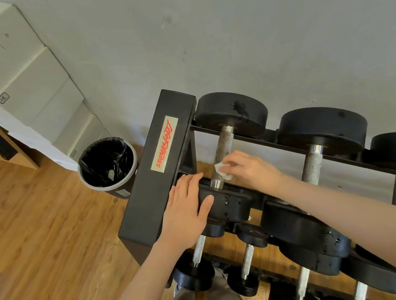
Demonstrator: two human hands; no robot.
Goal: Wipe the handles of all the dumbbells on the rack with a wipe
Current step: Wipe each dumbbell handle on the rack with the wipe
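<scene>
Basically: rack (154, 171) by the wall, leftmost top dumbbell (228, 155) in work. Left hand (188, 210), flat and relaxed, steadies its near head; right hand (249, 170) pinches wipe (222, 170) against knurled handle. Best wrap it round, stroke full length.

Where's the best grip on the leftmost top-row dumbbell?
Grip the dumbbell by its knurled handle, coming from above between the two heads. The handle is bare above the wipe, the right hand works its lower part, and the left hand rests on the near head.
</scene>
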